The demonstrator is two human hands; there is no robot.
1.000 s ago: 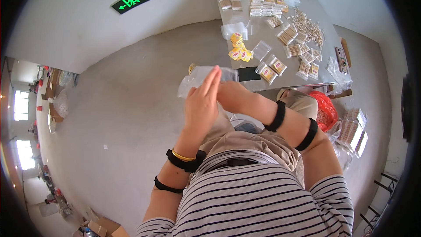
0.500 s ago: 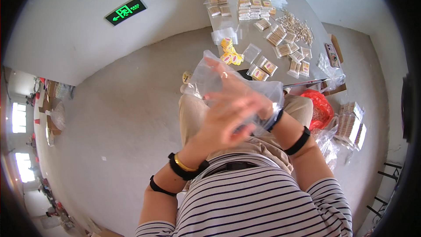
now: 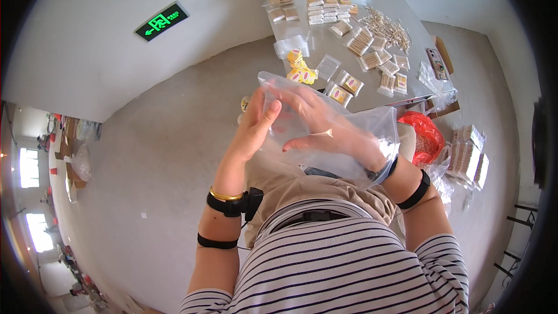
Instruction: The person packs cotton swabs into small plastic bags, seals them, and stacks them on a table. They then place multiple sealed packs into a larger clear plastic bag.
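Observation:
A large clear plastic bag (image 3: 366, 122) hangs over my lap. My right hand (image 3: 317, 119) is inside it, thumb and fingers spread apart. My left hand (image 3: 251, 122) takes hold of the bag's far left end, its thumb on the near side and its fingers partly hidden behind the film. Just beyond, on the grey table (image 3: 372, 93), lie small filled packets of cotton swabs (image 3: 350, 83) with yellow cards. An unfilled small clear bag (image 3: 328, 67) and a pile of yellow cards (image 3: 301, 70) lie beside them.
Loose cotton swabs (image 3: 386, 28), bundled swabs (image 3: 360, 40) and stacked packets (image 3: 330, 7) cover the table's far part. A phone (image 3: 436, 63) lies at its right edge. On the floor to the right are a red bag (image 3: 423, 136) and stacked packs (image 3: 468, 154).
My left hand has moved from over my right wrist to the bag's far left end. The bag now extends over my right hand to the wrist, and my right hand has spread open.

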